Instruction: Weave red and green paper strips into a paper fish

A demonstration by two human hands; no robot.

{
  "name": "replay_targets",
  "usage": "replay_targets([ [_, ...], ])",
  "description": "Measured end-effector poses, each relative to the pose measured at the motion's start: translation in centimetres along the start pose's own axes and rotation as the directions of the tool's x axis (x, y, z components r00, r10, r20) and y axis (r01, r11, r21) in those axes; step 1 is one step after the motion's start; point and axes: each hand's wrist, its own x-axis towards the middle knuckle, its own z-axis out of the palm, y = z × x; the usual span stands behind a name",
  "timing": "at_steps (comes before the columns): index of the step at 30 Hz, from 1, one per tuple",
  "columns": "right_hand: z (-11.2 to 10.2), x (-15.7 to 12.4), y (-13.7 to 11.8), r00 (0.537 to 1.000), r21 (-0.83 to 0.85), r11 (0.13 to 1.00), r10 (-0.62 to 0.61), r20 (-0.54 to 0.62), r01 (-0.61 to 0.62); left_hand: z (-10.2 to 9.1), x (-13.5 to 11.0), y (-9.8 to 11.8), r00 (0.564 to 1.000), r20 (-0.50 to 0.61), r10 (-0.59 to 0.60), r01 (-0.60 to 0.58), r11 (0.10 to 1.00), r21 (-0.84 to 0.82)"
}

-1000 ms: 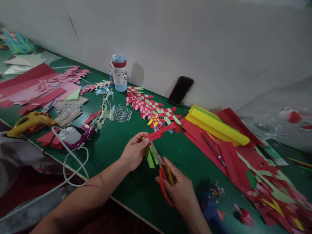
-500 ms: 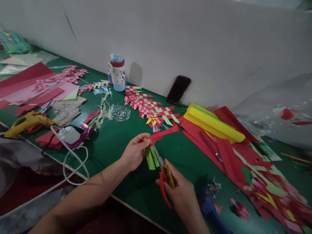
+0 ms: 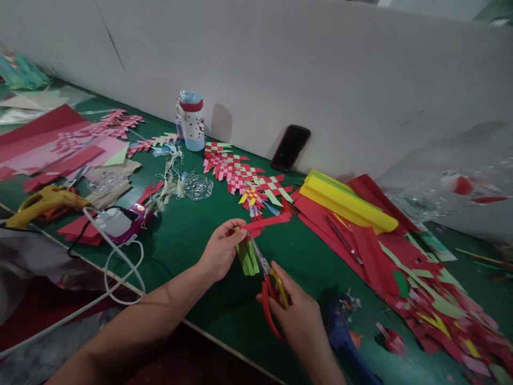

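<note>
The left forearm (image 3: 156, 299) is bare and comes from the lower left corner, rising at a slant to the middle. The left hand (image 3: 218, 251) has its thumb (image 3: 236, 236) and fingers (image 3: 233, 223) brought together in a pinch. The right hand (image 3: 294, 305) enters from below, lower than the left, and leans toward it; its fingers are bent in a grip, partly hidden. The right wrist (image 3: 320, 350) looks almost straight. The two hands are near each other, not touching.

The left hand (image 3: 219, 251) and right hand (image 3: 298, 310) have bare fingers (image 3: 282, 275), and the left forearm (image 3: 160, 310) and right wrist (image 3: 319, 350) are bare too.
</note>
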Motion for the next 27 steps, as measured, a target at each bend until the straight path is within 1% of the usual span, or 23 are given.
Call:
replay_targets([
  [6, 0.0, 0.0, 0.4, 1.0, -0.006, 1.0, -0.006, -0.02, 0.006, 0.1, 0.0, 0.2, 1.0, 0.022, -0.015, 0.016, 1.0, -0.021],
  [12, 0.0, -0.1, 0.3, 1.0, 0.04, 0.999, 0.004, -0.012, -0.003, 0.1, 0.1, 0.3, 0.999, 0.014, -0.034, 0.035, 0.999, -0.019],
  [14, -0.1, -0.2, 0.4, 0.998, 0.094, 0.994, 0.053, -0.014, -0.052, -0.1, 0.2, 0.3, 0.999, -0.007, -0.035, 0.035, 0.999, -0.013],
  [17, -0.4, -0.3, 0.5, 0.982, 0.215, 0.96, 0.187, -0.014, -0.18, -0.4, 0.4, 0.4, 0.998, -0.059, -0.021, 0.021, 1.0, 0.001],
  [19, -0.6, -0.4, 0.6, 0.971, 0.295, 0.931, 0.236, -0.038, -0.215, -0.6, 0.6, 0.5, 0.996, -0.083, -0.01, 0.011, 1.0, 0.012],
  [23, -1.0, -1.0, 0.9, 0.969, 0.392, 0.904, 0.226, -0.098, -0.171, -0.7, 0.8, 0.9, 0.996, -0.086, 0.006, -0.004, 1.0, 0.022],
  [27, -1.6, -2.5, 1.2, 0.973, 0.391, 0.906, 0.212, -0.085, -0.163, -0.7, 0.8, 1.1, 0.998, -0.068, 0.006, -0.004, 1.0, 0.028],
])
